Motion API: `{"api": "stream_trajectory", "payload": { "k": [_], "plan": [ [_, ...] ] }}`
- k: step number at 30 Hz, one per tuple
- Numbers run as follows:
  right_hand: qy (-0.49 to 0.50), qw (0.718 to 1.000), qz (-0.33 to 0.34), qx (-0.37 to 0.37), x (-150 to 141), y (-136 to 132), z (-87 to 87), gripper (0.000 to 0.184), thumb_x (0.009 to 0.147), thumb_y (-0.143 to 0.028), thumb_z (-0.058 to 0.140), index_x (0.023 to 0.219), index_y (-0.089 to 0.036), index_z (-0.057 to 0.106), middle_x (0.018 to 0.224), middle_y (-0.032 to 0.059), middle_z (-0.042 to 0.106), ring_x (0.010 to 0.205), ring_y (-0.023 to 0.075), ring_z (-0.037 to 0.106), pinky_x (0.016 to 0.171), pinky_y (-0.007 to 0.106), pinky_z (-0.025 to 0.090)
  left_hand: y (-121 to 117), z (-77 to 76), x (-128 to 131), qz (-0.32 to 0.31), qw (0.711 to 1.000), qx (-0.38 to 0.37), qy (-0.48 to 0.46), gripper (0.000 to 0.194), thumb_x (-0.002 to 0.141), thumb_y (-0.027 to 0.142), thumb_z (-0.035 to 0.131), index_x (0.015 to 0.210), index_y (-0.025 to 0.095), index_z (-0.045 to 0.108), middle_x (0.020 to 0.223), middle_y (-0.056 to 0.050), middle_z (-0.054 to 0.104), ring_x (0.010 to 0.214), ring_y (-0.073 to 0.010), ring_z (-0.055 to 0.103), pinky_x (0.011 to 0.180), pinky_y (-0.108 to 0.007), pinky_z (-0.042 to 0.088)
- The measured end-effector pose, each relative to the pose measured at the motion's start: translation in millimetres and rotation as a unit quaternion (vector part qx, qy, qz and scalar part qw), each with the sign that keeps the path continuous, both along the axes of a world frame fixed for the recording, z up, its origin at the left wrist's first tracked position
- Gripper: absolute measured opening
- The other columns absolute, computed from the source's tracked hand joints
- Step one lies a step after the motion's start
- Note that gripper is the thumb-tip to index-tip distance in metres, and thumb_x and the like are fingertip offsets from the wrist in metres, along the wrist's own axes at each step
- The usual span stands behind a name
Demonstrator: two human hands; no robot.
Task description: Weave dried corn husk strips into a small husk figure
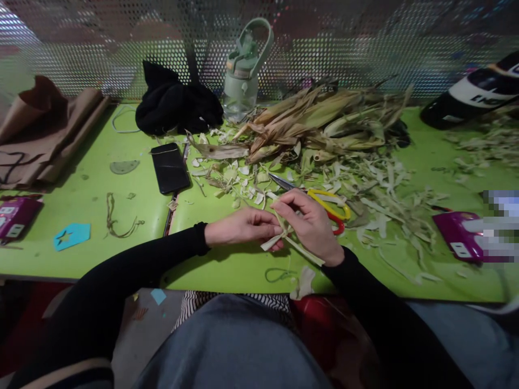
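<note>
Pale corn husk strips (pixel 302 252), crossed and looped together, are held between my two hands above the green table. My left hand (pixel 247 228) pinches them from the left, its thumb on top and fingertips partly hidden. From the right, my right hand (pixel 310 224) grips the upper part between thumb and bent fingers. Just beyond my right hand lie scissors (pixel 328 204) with yellow and red handles, their blades pointing away to the left. A big heap of dried corn husks (pixel 320 121) lies farther back, with husk scraps around it.
A black phone (pixel 170 167), black cloth (pixel 174 102) and green water bottle (pixel 242 81) stand or lie left of the heap. Brown paper bags (pixel 44 135) sit far left, a dark bottle (pixel 470 94) far right. Purple boxes (pixel 458 235) flank both sides. The table's front edge is near me.
</note>
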State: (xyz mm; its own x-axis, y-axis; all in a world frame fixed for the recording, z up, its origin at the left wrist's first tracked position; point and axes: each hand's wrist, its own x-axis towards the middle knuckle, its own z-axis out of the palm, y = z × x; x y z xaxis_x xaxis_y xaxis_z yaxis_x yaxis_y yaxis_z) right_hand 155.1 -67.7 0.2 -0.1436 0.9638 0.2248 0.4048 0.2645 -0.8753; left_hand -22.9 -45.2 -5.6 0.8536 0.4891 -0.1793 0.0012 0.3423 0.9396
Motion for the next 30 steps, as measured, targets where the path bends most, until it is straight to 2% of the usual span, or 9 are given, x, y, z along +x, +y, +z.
{"api": "stream_trajectory", "payload": {
  "k": [3,6,9,12,18,20,23,27,30],
  "plan": [
    [0.026,0.999,-0.007,-0.048,4,4,-1.9,0.030,0.092,-0.051,0.060,0.084,-0.023,0.064,0.077,0.0008,0.059,0.069,0.0159,0.053,0.067,0.031,0.044,2,1.1,1,0.029,0.999,-0.011,-0.018,0.019,0.093,0.027,0.063,0.083,0.010,0.064,0.078,-0.003,0.070,0.066,-0.0081,0.062,0.070,-0.024,0.049],
    [0.051,0.995,-0.020,-0.080,10,10,-4.9,0.039,0.092,-0.061,0.055,0.096,-0.023,0.063,0.077,0.0004,0.058,0.068,0.0153,0.052,0.063,0.030,0.043,7,2.0,-1,0.106,0.994,-0.022,-0.019,0.022,0.093,0.030,0.062,0.083,0.011,0.062,0.080,-0.004,0.070,0.068,-0.0087,0.064,0.075,-0.027,0.051],
    [0.048,0.994,-0.003,-0.103,12,14,-8.6,0.042,0.089,-0.065,0.057,0.085,-0.022,0.058,0.072,-0.0009,0.055,0.065,0.0142,0.050,0.059,0.028,0.040,14,0.7,-2,0.183,0.983,-0.030,0.008,0.023,0.095,0.030,0.060,0.082,0.011,0.060,0.080,-0.005,0.071,0.071,-0.0093,0.065,0.077,-0.028,0.053],
    [0.038,0.994,0.011,-0.106,10,16,-11.7,0.042,0.090,-0.062,0.057,0.079,-0.022,0.054,0.069,-0.0028,0.052,0.061,0.0121,0.045,0.056,0.027,0.036,18,-1.5,-2,0.219,0.975,-0.032,0.014,0.016,0.096,0.024,0.057,0.087,0.012,0.057,0.080,-0.004,0.071,0.073,-0.0098,0.067,0.079,-0.029,0.054],
    [0.013,0.994,0.054,-0.092,5,23,-16.6,0.035,0.085,-0.054,0.067,0.087,-0.020,0.057,0.077,0.0003,0.062,0.069,0.0145,0.054,0.063,0.029,0.042,25,-5.8,-2,0.233,0.973,-0.001,0.009,0.015,0.095,0.022,0.058,0.085,0.013,0.053,0.071,0.000,0.067,0.069,-0.0078,0.067,0.073,-0.024,0.052],
    [0.017,0.995,0.048,-0.085,4,27,-17.2,0.035,0.084,-0.053,0.067,0.088,-0.020,0.058,0.077,0.0006,0.063,0.070,0.0149,0.056,0.064,0.029,0.043,28,-8.2,-4,0.213,0.977,0.015,-0.014,0.009,0.091,0.016,0.062,0.095,0.012,0.055,0.077,-0.001,0.070,0.073,-0.0082,0.068,0.074,-0.024,0.051],
    [0.031,0.996,0.044,-0.077,2,32,-13.8,0.036,0.083,-0.052,0.068,0.095,-0.020,0.058,0.076,-0.0008,0.063,0.064,0.0131,0.053,0.060,0.027,0.040,33,-10.7,-8,0.227,0.973,0.044,-0.031,0.018,0.086,0.010,0.065,0.095,0.013,0.050,0.073,0.000,0.069,0.069,-0.0084,0.067,0.073,-0.025,0.049],
    [0.018,0.992,0.095,-0.081,-2,39,-4.1,0.036,0.083,-0.053,0.068,0.092,-0.019,0.062,0.072,-0.0016,0.063,0.062,0.0128,0.052,0.059,0.027,0.039,35,-8.1,-11,0.228,0.970,0.078,-0.029,0.026,0.085,0.014,0.067,0.100,0.015,0.047,0.071,0.002,0.068,0.066,-0.0086,0.065,0.073,-0.027,0.049],
    [0.016,0.991,0.105,-0.076,-3,43,-2.8,0.036,0.079,-0.052,0.073,0.087,-0.018,0.064,0.076,-0.0004,0.065,0.068,0.0141,0.055,0.064,0.028,0.042,34,-4.0,-12,0.249,0.961,0.117,0.024,0.025,0.088,0.020,0.065,0.100,0.016,0.044,0.071,0.002,0.067,0.063,-0.0086,0.063,0.070,-0.026,0.049]
  ]
}}
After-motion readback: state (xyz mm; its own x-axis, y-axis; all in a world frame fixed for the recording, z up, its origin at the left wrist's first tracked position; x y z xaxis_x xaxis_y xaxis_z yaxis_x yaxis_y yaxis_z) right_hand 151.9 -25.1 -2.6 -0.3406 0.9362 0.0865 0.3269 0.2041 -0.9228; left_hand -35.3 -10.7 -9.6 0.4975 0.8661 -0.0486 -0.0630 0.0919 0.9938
